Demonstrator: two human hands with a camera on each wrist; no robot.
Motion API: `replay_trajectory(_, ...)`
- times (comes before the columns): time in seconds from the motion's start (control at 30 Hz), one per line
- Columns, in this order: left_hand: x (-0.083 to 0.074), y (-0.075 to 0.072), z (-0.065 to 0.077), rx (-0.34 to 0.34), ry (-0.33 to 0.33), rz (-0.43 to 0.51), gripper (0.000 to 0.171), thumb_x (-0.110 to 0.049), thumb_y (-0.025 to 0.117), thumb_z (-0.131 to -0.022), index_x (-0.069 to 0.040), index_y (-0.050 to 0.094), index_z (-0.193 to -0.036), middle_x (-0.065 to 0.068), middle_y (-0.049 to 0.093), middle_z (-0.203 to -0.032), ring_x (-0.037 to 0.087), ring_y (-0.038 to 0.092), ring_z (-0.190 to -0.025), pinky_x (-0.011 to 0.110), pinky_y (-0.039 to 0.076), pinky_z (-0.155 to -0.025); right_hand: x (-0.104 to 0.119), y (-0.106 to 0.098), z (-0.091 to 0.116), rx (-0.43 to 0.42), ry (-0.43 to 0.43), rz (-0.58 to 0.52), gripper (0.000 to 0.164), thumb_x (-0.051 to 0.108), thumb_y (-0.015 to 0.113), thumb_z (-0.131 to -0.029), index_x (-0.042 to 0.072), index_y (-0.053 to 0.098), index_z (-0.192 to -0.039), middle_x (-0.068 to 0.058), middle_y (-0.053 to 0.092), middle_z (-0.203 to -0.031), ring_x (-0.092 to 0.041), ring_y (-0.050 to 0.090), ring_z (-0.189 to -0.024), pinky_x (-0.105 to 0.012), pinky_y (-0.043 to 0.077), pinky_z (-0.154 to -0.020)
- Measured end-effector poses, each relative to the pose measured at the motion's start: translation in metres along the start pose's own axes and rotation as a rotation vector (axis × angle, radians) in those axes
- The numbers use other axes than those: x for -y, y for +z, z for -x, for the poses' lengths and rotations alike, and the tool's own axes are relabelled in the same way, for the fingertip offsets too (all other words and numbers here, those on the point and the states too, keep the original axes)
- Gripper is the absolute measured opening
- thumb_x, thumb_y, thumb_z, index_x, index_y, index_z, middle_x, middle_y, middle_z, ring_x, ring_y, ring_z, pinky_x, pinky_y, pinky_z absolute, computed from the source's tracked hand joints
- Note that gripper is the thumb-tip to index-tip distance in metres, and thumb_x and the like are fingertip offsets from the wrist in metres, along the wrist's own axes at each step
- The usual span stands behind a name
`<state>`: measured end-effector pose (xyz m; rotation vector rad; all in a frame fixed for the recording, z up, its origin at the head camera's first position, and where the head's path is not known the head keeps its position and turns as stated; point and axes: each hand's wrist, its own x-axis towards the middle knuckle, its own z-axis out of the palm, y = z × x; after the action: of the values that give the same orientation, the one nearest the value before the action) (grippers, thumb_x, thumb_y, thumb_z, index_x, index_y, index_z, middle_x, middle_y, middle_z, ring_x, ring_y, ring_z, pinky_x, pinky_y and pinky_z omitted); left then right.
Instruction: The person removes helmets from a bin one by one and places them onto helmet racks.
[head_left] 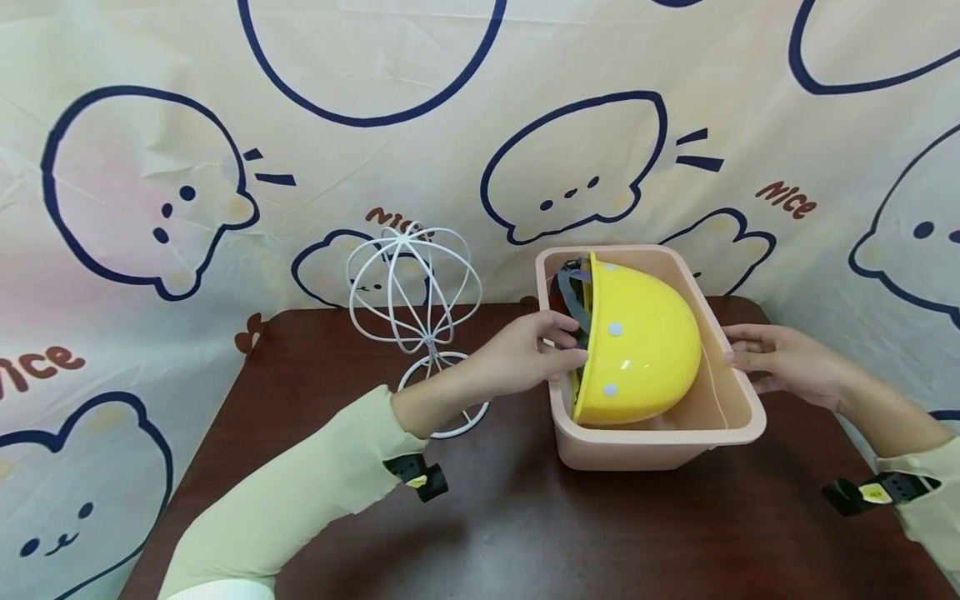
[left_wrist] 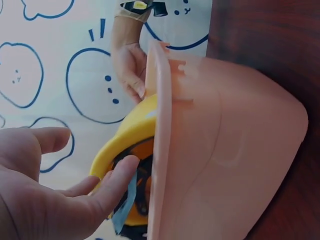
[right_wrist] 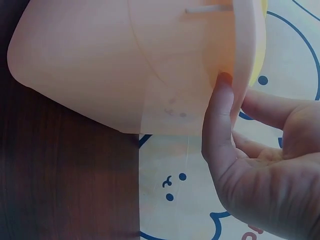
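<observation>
Sideways, yellow helmet [head_left: 648,346], opening leftward; lengthwise fore-aft

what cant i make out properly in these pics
Head: floor of the bin under the helmet, which covers it.
Head: part of the white stand, behind the left forearm.
Head: right sleeve, cut off by the edge.
Right wrist: most of the helmet, behind the bin.
</observation>
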<state>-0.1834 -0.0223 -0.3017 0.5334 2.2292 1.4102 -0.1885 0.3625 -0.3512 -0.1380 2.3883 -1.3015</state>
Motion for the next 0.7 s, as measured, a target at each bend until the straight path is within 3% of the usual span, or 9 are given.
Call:
replay_trajectory(0.2, 0.000, 0.016, -0.013, 0.021, -0.039, -0.045, 0.055, -0.025, 0.075, -0.094, -0.006, 0.053, -0.141, 0.006, 0.064, -0.117, 0.017, 0.067, -0.099, 0.032, 0.059, -0.089, -0.001, -0.001, -0.001, 0.003, -0.007, -0.007, 0.066, 0.017, 0.054, -0.106, -0.013, 0.020, -0.154, -0.027, 0.058, -0.132, -0.012, 0.068, -0.099, -0.045, 0.061, -0.083)
replay_trajectory(0.43, -0.002, 0.028, -0.019, 0.009, -0.049, -0.072, 0.065, -0.017, 0.081, -0.088, -0.007, 0.046, -0.142, 0.007, 0.062, -0.114, 0.014, 0.067, -0.092, 0.030, 0.060, -0.085, -0.002, 0.000, -0.002, -0.003, -0.009, -0.006, 0.068, 0.019, 0.056, -0.106, -0.012, 0.020, -0.154, -0.023, 0.061, -0.129, -0.013, 0.068, -0.099, -0.045, 0.061, -0.084)
replay_trajectory(0.7, -0.004, 0.042, -0.022, -0.015, 0.030, -0.320, 0.068, -0.012, 0.081, -0.088, -0.006, 0.043, -0.143, 0.004, 0.064, -0.113, 0.010, 0.065, -0.096, 0.024, 0.057, -0.088, -0.002, -0.001, 0.000, -0.021, 0.001, -0.004, 0.071, 0.023, 0.059, -0.105, -0.009, 0.021, -0.155, -0.021, 0.062, -0.127, -0.016, 0.069, -0.099, -0.045, 0.061, -0.085)
